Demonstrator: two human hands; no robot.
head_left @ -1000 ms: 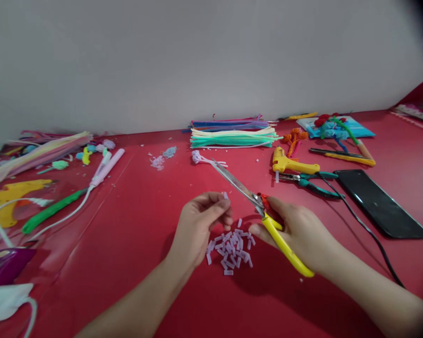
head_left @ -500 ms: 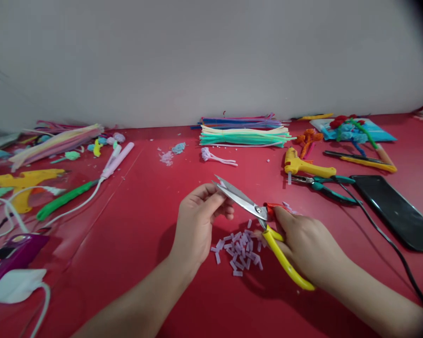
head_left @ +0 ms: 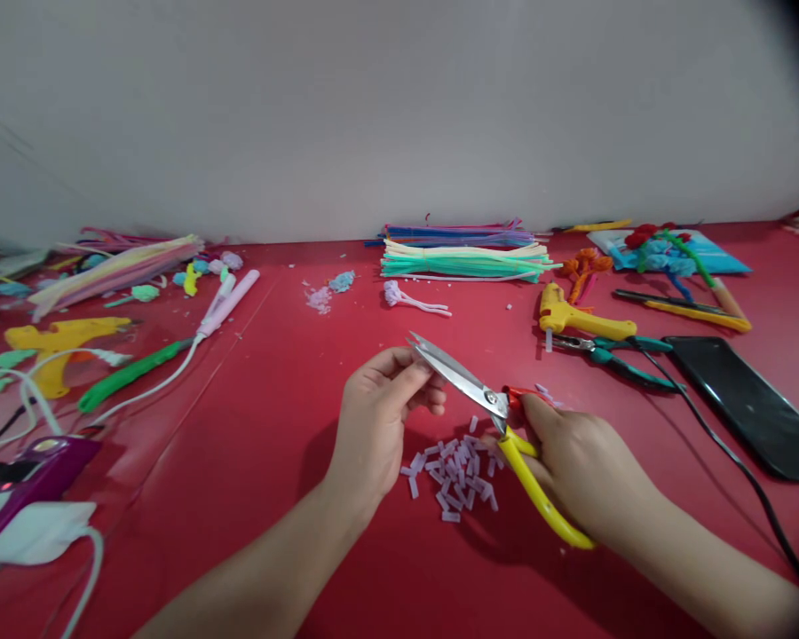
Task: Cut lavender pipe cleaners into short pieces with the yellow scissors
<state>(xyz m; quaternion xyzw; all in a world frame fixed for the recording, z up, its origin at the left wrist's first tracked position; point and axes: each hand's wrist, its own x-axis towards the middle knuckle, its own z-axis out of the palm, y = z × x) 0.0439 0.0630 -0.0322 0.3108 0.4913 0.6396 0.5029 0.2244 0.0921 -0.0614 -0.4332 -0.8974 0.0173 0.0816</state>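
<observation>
"What did you count?"
"One pair of scissors (head_left: 494,398), two yellow glue guns (head_left: 589,323), one phone (head_left: 749,406); the small lilac pieces (head_left: 459,470) overlapped uncountably."
"And the scissors?"
"Silver-bladed, red-and-yellow-handled, slanting above the pieces, barely parted. The right hand (head_left: 569,461) curled around their handles; the left hand (head_left: 378,410) pinched closed by their tips, its hold hidden."
</observation>
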